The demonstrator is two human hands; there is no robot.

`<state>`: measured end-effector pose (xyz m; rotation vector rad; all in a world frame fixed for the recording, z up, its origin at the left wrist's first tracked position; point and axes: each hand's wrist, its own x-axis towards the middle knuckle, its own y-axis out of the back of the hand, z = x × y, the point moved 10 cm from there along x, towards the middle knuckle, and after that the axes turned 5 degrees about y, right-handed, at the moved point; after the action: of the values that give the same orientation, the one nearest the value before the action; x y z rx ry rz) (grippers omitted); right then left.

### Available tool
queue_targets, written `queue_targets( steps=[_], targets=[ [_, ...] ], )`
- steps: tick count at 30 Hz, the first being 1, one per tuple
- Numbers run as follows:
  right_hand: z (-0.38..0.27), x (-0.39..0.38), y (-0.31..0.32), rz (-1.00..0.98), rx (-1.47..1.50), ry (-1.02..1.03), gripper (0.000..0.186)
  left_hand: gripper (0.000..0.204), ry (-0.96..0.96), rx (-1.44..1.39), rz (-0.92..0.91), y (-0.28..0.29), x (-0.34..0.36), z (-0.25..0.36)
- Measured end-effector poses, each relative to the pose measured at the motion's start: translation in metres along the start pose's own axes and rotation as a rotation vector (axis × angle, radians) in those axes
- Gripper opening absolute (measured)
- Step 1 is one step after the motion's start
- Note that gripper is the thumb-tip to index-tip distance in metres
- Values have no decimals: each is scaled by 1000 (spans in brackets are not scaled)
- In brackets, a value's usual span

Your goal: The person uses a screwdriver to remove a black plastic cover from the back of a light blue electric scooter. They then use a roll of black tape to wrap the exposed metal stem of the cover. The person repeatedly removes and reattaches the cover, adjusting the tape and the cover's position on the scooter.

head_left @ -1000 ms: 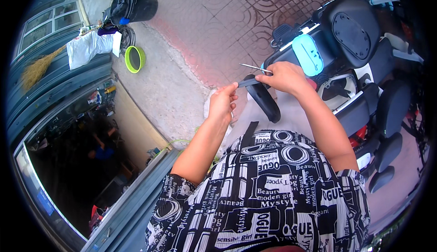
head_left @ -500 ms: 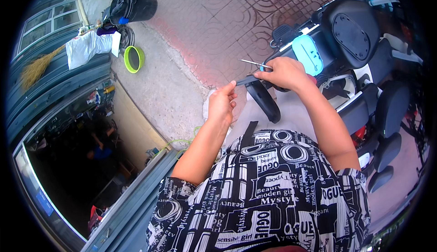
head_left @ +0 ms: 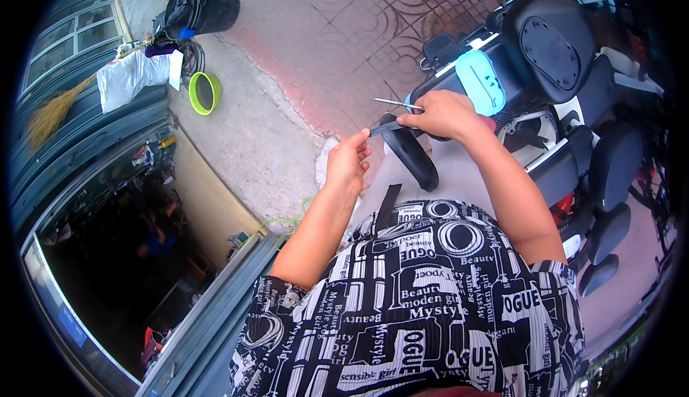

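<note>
My left hand (head_left: 347, 157) pinches the left end of a flat grey strip (head_left: 383, 128) between thumb and fingertips. A little higher and to the right, my right hand (head_left: 448, 116) grips the strip's other end and also holds a thin silver metal tool (head_left: 389, 101) pointing left. A curved black piece (head_left: 420, 167), resembling a mudguard, hangs just below the strip; whether it is held or resting is unclear. Behind my right hand is a black scooter body with a light blue panel (head_left: 481, 81).
Several scooters with dark seats (head_left: 613, 167) crowd the right side. At left are a black bucket (head_left: 217, 10), lime basin (head_left: 204, 94), white sack (head_left: 133, 78), straw broom (head_left: 57, 110) and corrugated wall. A person in blue (head_left: 156, 241) is inside the dark doorway (head_left: 179, 146).
The view has shifted slightly, moving the surroundings a little left in the picture. Both hands keep nearly the same hold on the strip and tool.
</note>
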<state>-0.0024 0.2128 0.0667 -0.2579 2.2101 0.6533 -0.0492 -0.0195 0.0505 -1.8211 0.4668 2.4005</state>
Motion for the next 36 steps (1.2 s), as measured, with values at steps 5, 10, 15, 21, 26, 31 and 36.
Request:
queue_targets(
  steps=[5,10,15,21,26,31,36],
  targets=[
    [2,-1,-4,-15,-6,-3,50,15,49,-15,-34,0,12,-12],
    [9,1,-13,-71,13,-32,53,10,211,-86,-135,-17,14,-32],
    [12,5,-24,-77,40,-17,55,9,436,-137,-236,-22,36,-87],
    [14,6,-25,-30,95,40,56,12,311,-210,-165,-27,12,-92],
    [11,6,-23,-43,49,30,52,16,-304,-106,37,5,5,-18],
    [10,6,-23,-45,46,34,52,20,-369,74,-84,-26,-14,7],
    [13,7,-26,-66,102,49,54,23,-241,17,-122,-30,-3,4]
  ],
)
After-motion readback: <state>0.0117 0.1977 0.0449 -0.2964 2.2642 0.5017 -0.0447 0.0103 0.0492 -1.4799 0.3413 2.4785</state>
